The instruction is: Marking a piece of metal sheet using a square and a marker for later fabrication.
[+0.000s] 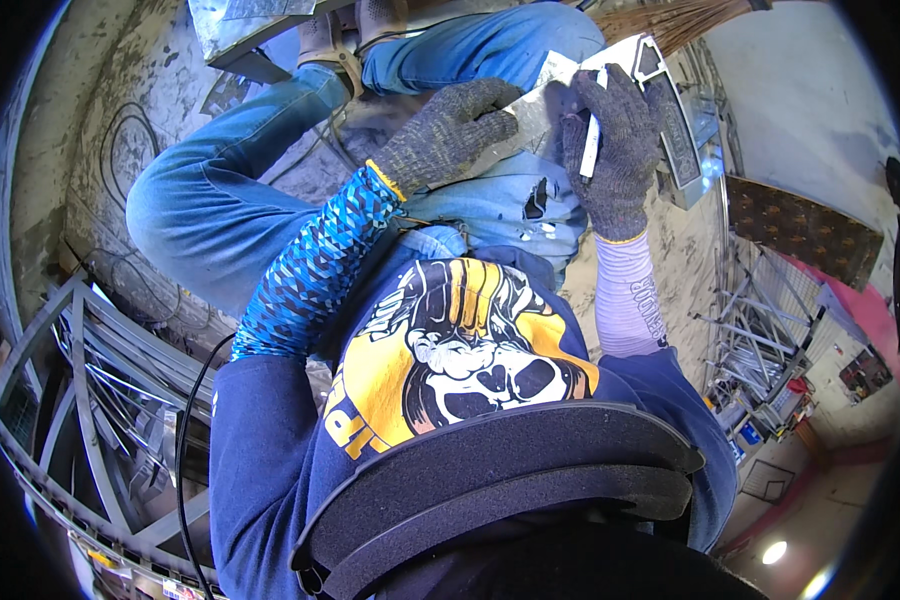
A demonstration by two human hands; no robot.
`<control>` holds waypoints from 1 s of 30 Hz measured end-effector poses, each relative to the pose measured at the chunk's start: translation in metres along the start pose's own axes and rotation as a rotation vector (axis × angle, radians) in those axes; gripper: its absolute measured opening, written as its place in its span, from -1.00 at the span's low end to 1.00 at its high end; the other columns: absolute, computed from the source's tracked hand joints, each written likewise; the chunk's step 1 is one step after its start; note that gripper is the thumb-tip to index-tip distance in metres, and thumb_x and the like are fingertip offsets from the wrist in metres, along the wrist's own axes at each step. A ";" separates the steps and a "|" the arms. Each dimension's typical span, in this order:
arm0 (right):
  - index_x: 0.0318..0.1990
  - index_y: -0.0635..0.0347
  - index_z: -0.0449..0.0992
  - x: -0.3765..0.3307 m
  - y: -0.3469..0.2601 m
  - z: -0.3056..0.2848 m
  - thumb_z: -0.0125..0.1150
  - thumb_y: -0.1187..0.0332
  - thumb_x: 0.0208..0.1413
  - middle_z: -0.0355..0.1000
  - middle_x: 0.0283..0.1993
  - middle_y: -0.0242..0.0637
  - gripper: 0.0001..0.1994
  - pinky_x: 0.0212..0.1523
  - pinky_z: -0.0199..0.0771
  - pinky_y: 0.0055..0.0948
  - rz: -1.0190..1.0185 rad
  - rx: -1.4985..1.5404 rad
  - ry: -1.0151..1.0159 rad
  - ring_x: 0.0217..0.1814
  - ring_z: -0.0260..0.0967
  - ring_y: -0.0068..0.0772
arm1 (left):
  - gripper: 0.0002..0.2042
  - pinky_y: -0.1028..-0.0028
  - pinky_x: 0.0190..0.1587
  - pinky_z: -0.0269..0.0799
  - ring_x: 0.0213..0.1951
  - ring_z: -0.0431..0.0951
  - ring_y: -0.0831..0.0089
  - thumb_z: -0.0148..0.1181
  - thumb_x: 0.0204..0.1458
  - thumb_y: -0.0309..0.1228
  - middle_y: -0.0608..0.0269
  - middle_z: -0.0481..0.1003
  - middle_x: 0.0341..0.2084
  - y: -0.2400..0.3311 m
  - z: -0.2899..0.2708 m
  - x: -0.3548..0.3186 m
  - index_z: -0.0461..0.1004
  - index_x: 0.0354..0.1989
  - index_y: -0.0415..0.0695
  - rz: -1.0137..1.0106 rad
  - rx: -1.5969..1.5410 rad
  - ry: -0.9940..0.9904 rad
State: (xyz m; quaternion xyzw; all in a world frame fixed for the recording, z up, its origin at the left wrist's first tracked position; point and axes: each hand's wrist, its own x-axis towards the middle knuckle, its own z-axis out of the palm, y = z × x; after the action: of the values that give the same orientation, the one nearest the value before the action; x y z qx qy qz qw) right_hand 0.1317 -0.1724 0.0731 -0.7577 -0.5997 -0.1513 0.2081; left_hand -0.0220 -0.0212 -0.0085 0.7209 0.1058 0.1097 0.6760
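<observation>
Across my lap lies a grey metal profile (pixel 537 122), its hollow cut end turned to the right. My left hand (pixel 450 135), in a dark knitted glove, is closed on the profile's left part, with the thumb along its surface. At the right end, my right hand (pixel 618 150), gloved the same way, has its fingers curled round a slim white stick-like piece (pixel 591 147). That piece points down toward my wrist; its exact kind cannot be made out. Part of the profile is hidden behind the right glove.
My bent legs in torn jeans (pixel 240 200) frame the work. A metal-edged stand (pixel 255 35) is at the far left, and a straw broom (pixel 670 22) at the far right. Metal frames (pixel 100 400) stand left; a cable (pixel 182 480) runs beside my left arm. A rack (pixel 760 320) stands right.
</observation>
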 end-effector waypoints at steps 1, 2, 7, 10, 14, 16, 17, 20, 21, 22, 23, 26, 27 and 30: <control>0.01 0.01 0.58 0.001 0.000 0.000 0.32 0.31 -0.01 0.56 -0.03 -0.21 -0.64 0.41 0.07 0.13 0.001 0.011 -0.001 0.18 0.44 -0.06 | -0.63 0.35 0.08 0.43 -0.03 0.54 0.30 0.14 0.25 -0.28 0.01 0.54 -0.05 0.000 0.000 0.000 0.46 0.09 -0.31 0.003 0.002 0.001; 0.01 0.01 0.58 0.002 0.000 -0.001 0.32 0.31 -0.01 0.56 -0.03 -0.21 -0.64 0.41 0.07 0.13 0.001 0.011 -0.001 0.18 0.44 -0.06 | -0.63 0.35 0.08 0.43 -0.03 0.54 0.30 0.14 0.25 -0.28 0.01 0.54 -0.05 0.000 -0.001 0.000 0.46 0.09 -0.31 0.003 0.003 0.002; 0.03 0.17 0.54 0.008 0.001 -0.013 0.21 0.42 0.18 0.60 -0.09 -0.15 -0.73 0.21 0.40 -0.12 0.028 0.073 0.000 0.12 0.49 -0.07 | -0.62 0.35 0.07 0.43 -0.03 0.54 0.29 0.14 0.24 -0.27 0.00 0.55 -0.06 0.002 -0.001 -0.001 0.46 0.08 -0.31 0.001 -0.024 -0.002; -0.08 0.22 0.61 0.020 -0.002 -0.022 0.26 0.30 0.21 0.60 -0.20 -0.21 -0.78 -0.07 0.53 -0.34 0.235 0.328 0.025 -0.15 0.55 -0.25 | -0.62 0.34 0.07 0.43 -0.03 0.54 0.28 0.13 0.24 -0.25 0.00 0.54 -0.06 0.007 -0.002 0.000 0.46 0.08 -0.31 -0.021 -0.066 -0.034; -0.16 0.23 0.66 0.052 0.003 -0.036 0.27 0.18 0.22 0.60 -0.34 -0.26 -0.72 -0.31 0.51 -0.41 0.532 0.468 -0.165 -0.38 0.53 -0.34 | -0.62 0.34 0.07 0.43 -0.03 0.54 0.28 0.13 0.24 -0.25 0.00 0.54 -0.07 -0.001 0.000 -0.002 0.46 0.07 -0.31 0.050 0.034 0.017; -0.13 0.26 0.64 0.061 0.007 -0.037 0.26 0.18 0.21 0.59 -0.34 -0.19 -0.70 -0.34 0.47 -0.38 0.705 0.508 -0.363 -0.37 0.53 -0.35 | -0.63 0.34 0.07 0.43 -0.04 0.53 0.29 0.13 0.25 -0.26 0.00 0.54 -0.08 0.006 -0.001 -0.002 0.46 0.07 -0.32 -0.016 -0.125 -0.022; -0.13 0.26 0.64 0.063 0.006 -0.034 0.26 0.18 0.21 0.59 -0.34 -0.19 -0.70 -0.34 0.47 -0.38 0.703 0.508 -0.363 -0.37 0.53 -0.35 | -0.63 0.34 0.07 0.43 -0.04 0.53 0.29 0.13 0.25 -0.26 0.00 0.54 -0.08 0.005 -0.001 -0.002 0.46 0.07 -0.32 -0.015 -0.124 -0.021; -0.11 0.23 0.64 0.069 0.002 -0.025 0.26 0.24 0.19 0.51 -0.44 -0.36 -0.74 -0.40 0.39 -0.54 0.532 0.443 -0.391 -0.43 0.42 -0.60 | -0.65 0.36 0.05 0.43 -0.05 0.53 0.30 0.13 0.25 -0.28 0.01 0.54 -0.09 0.003 0.001 -0.001 0.46 0.05 -0.32 0.021 -0.077 0.003; -0.11 0.23 0.64 0.070 0.001 -0.023 0.26 0.24 0.19 0.51 -0.44 -0.36 -0.74 -0.40 0.39 -0.54 0.531 0.443 -0.393 -0.43 0.42 -0.60 | -0.67 0.32 0.00 0.44 -0.10 0.55 0.21 0.14 0.23 -0.29 -0.04 0.55 -0.14 0.003 0.001 0.000 0.47 0.01 -0.31 0.032 -0.083 0.014; -0.10 0.23 0.64 0.071 -0.001 -0.022 0.26 0.25 0.19 0.51 -0.44 -0.35 -0.74 -0.38 0.40 -0.52 0.516 0.365 -0.437 -0.42 0.42 -0.57 | -0.68 0.27 -0.04 0.45 -0.15 0.57 0.11 0.14 0.21 -0.29 -0.09 0.55 -0.18 0.003 0.002 0.000 0.48 -0.02 -0.30 0.042 -0.090 0.024; -0.10 0.24 0.63 0.071 -0.002 -0.021 0.25 0.25 0.19 0.51 -0.44 -0.34 -0.74 -0.36 0.41 -0.50 0.500 0.287 -0.480 -0.42 0.42 -0.55 | -0.68 0.27 -0.04 0.45 -0.15 0.57 0.11 0.14 0.21 -0.29 -0.09 0.55 -0.18 0.002 0.001 0.000 0.48 -0.02 -0.30 0.041 -0.091 0.025; -0.14 0.20 0.63 0.070 -0.002 -0.017 0.24 -0.03 0.16 0.59 -0.28 -0.07 -0.57 -0.14 0.51 -0.22 0.481 0.292 -0.480 -0.20 0.57 -0.11 | -0.69 0.39 -0.01 0.44 -0.12 0.53 0.34 0.12 0.25 -0.31 0.06 0.55 -0.18 0.000 0.000 0.002 0.47 0.01 -0.31 0.067 -0.029 -0.009; -0.14 0.20 0.63 0.072 -0.006 -0.018 0.24 -0.03 0.16 0.59 -0.28 -0.07 -0.57 -0.14 0.51 -0.22 0.480 0.293 -0.482 -0.20 0.57 -0.11 | -0.70 0.38 -0.04 0.44 -0.15 0.52 0.34 0.12 0.26 -0.31 0.06 0.55 -0.21 -0.002 0.000 0.002 0.47 -0.01 -0.30 0.092 -0.020 0.005; -0.15 0.20 0.63 0.079 -0.016 -0.024 0.22 -0.05 0.16 0.59 -0.26 -0.05 -0.56 -0.13 0.51 -0.20 0.509 0.290 -0.537 -0.19 0.57 -0.09 | -0.71 0.37 -0.08 0.44 -0.19 0.51 0.34 0.12 0.26 -0.29 0.06 0.54 -0.24 -0.006 0.002 0.001 0.47 -0.03 -0.30 0.119 -0.019 0.024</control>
State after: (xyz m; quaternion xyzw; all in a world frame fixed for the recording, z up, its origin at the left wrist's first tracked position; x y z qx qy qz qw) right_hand 0.1350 -0.1142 0.1340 -0.8575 -0.4410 0.1950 0.1795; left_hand -0.0205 -0.0227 -0.0143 0.7183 0.0698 0.1596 0.6736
